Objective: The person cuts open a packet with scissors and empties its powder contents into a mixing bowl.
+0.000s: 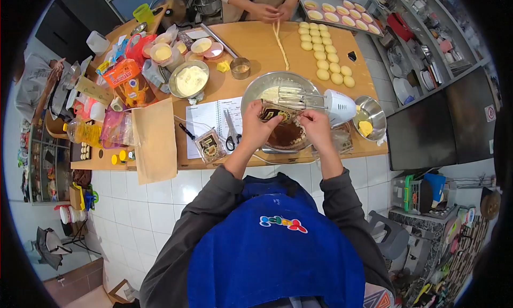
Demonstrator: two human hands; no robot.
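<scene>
Over a large metal mixing bowl (248, 97), my left hand (256, 127) grips a small brown packet (274, 114) with a dark label. My right hand (316, 128) pinches at the packet's right end. Dark brown powder (286, 135) lies in the bowl below, beside a pale mixture. A white hand mixer (340, 108) rests on the right rim, its wire beaters reaching over the bowl behind my hands. To the left, a similar packet (210, 146) lies on an open notebook (200, 118), near black-handled scissors (231, 131).
Across the wooden table (262, 46), a person's hands (271, 13) hold a long dough strand (281, 46). Rows of dough balls (320, 40) sit at the back right. A metal bowl (372, 115) with something yellow stands right; a flour bowl (189, 79) stands left.
</scene>
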